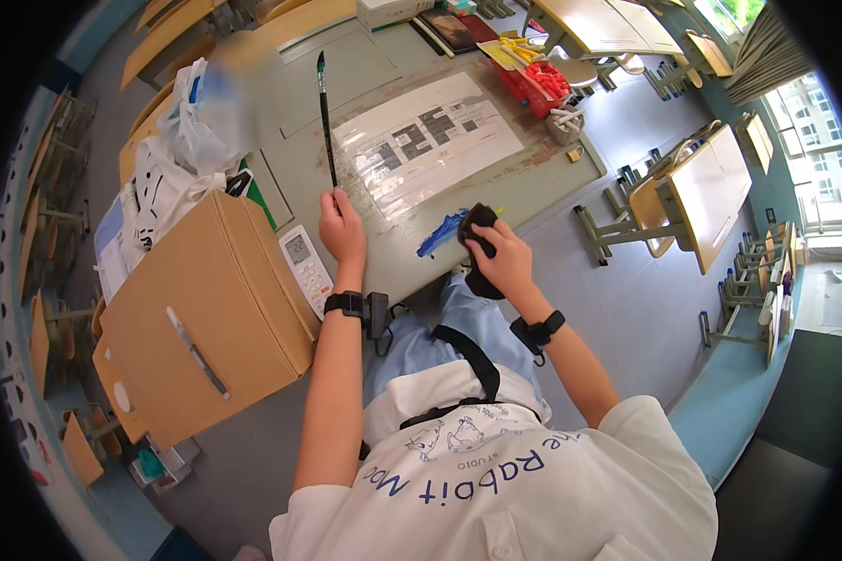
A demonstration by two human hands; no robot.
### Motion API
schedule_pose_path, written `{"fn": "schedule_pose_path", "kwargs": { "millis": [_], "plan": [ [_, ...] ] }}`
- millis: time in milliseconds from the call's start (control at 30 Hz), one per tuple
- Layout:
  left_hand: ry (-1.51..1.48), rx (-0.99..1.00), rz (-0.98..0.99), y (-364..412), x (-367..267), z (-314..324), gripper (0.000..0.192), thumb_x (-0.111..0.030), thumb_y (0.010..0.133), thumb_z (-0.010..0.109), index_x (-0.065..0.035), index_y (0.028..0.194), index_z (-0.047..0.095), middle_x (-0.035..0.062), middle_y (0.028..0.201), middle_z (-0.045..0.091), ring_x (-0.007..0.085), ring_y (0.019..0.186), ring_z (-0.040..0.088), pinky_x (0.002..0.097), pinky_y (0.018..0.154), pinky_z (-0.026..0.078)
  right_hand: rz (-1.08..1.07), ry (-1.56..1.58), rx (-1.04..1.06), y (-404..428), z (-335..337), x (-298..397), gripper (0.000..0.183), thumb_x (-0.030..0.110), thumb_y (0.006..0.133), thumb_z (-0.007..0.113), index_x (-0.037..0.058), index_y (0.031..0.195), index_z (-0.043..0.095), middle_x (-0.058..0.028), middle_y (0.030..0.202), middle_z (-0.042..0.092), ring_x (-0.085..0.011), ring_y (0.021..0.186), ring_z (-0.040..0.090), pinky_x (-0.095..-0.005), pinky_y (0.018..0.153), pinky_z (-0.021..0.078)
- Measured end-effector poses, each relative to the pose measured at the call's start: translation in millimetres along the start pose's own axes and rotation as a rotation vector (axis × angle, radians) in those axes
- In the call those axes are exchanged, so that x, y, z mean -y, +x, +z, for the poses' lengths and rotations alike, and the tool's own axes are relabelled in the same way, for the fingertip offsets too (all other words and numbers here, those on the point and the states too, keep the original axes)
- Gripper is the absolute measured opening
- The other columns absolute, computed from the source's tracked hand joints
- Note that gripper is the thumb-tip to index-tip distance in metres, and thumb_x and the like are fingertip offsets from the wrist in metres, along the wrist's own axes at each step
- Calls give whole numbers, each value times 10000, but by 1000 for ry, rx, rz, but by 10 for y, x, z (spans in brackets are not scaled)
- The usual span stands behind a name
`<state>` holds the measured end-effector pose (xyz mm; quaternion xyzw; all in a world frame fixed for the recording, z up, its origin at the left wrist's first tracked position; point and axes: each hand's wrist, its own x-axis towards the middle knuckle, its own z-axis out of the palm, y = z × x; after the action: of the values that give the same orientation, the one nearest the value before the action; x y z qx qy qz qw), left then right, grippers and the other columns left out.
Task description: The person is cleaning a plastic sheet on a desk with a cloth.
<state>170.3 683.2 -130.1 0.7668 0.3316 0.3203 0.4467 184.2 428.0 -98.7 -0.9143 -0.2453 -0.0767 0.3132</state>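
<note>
My left hand (pixel 342 228) grips the lower end of a long black paintbrush (pixel 327 119), its dark bristles pointing away from me above the desk. In my right hand (pixel 503 258) is a crumpled dark cloth (pixel 478 228), held at the near edge of the grey desk (pixel 386 263); part of it hangs below the edge. A streak of blue paint (pixel 443 231) lies on the desktop just left of the cloth. Beyond both hands, a printed sheet (pixel 428 144) lies flat under a shiny clear covering.
Left of the desk stands a cardboard box (pixel 203 315) with a marker (pixel 196 350) on top. Beside it lies a white remote control (pixel 306 270). Plastic bags (pixel 200 133) are behind the box. A red chalk basket (pixel 533 84) and a padlock (pixel 575 153) sit at the far right.
</note>
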Motion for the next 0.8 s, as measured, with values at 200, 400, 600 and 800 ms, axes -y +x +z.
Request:
{"fn": "schedule_pose_path", "kwargs": {
  "millis": [200, 400, 600, 800],
  "plan": [
    [-46, -16, -5, -15, -51, 30, 298, -299, 972, 454, -33, 882, 555, 83, 677, 561, 193, 602, 516, 323, 586, 407, 131, -85, 17, 310, -336, -570, 230, 316, 789, 687, 174, 969, 708, -74, 905, 637, -315, 825, 625, -385, 672, 501],
    [-15, 18, -49, -14, -37, -4, 289, -289, 970, 457, -32, 885, 557, 87, 687, 585, 202, 606, 543, 321, 582, 412, 285, -362, -118, 629, -325, -799, 219, 323, 802, 664, 148, 929, 704, -86, 903, 639, -325, 823, 628, -396, 681, 507],
    [-32, -22, -2, -42, 17, 6, 276, -285, 969, 456, -42, 888, 559, 90, 659, 574, 207, 588, 541, 324, 565, 404, 253, -244, 162, 392, -217, -233, 223, 310, 758, 691, 145, 908, 667, -78, 902, 655, -332, 827, 630, -407, 695, 507],
    [-4, 24, -2, 36, -33, -25, 279, -312, 970, 427, -75, 903, 559, 118, 692, 626, 333, 649, 608, 408, 565, 442, 407, -400, 319, 991, -410, -565, 246, 307, 746, 693, 161, 940, 654, -95, 921, 673, -307, 903, 633, -419, 722, 503]
  ]
}}
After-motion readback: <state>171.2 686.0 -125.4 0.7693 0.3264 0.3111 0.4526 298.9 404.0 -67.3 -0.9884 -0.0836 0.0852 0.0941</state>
